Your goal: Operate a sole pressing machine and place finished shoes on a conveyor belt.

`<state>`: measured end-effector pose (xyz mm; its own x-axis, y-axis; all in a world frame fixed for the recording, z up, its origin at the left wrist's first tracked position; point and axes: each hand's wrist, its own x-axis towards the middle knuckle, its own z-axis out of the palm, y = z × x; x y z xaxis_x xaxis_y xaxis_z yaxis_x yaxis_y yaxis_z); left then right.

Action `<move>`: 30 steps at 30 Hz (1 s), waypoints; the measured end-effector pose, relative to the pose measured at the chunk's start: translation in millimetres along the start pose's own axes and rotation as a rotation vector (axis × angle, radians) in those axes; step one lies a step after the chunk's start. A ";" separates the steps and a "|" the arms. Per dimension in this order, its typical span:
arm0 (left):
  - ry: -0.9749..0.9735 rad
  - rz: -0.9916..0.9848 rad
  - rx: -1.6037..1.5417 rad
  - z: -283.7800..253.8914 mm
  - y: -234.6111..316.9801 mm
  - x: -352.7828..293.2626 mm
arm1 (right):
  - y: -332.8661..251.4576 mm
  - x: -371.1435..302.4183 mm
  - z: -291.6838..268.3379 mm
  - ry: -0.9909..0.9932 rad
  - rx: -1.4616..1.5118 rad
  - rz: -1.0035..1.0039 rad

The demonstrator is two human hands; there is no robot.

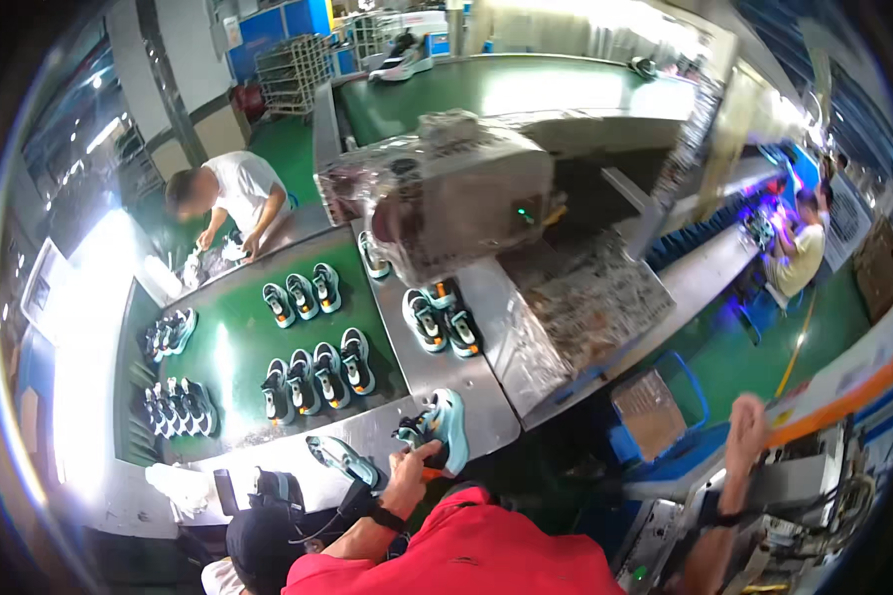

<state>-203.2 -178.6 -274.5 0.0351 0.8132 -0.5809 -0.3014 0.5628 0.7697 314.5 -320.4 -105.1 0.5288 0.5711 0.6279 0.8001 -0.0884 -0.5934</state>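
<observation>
My left hand [405,478], a black band on its wrist, is closed on a sneaker [448,432] with a pale blue sole, tilted above the near metal edge of the table. The sneaker's dark upper faces left. Just left of it, another pale blue sneaker [342,460] lies on the metal edge. My right hand [747,428] is raised far to the right, beside a machine [814,496]. Its fingers look curled, and I see nothing in them. Past the held sneaker, a pair of sneakers [425,321] stands on the metal plate.
Rows of sneakers [319,377] stand on the green conveyor belt [230,397] at left. A plastic-wrapped machine [446,198] sits beyond. A co-worker [238,198] bends over at far left; another person [802,253] sits at far right. A black cap [258,550] is close at lower left.
</observation>
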 end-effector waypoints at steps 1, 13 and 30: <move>0.074 0.020 -0.023 -0.4 18.3 5.4 | -46.6 48.1 19.7 -0.002 -0.084 -0.117; 0.359 0.115 -0.177 -88.1 155.2 305.4 | -403.6 391.8 396.4 -0.405 -0.513 -1.315; 0.837 0.880 0.745 -154.0 137.9 604.5 | -543.5 401.2 679.4 -0.393 -0.661 -1.710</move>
<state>-370.3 367.8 -560.3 -0.5405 0.7552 0.3709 0.6435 0.0871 0.7605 -100.8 511.2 127.1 -0.8674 0.4938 0.0611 0.3415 0.5016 0.7948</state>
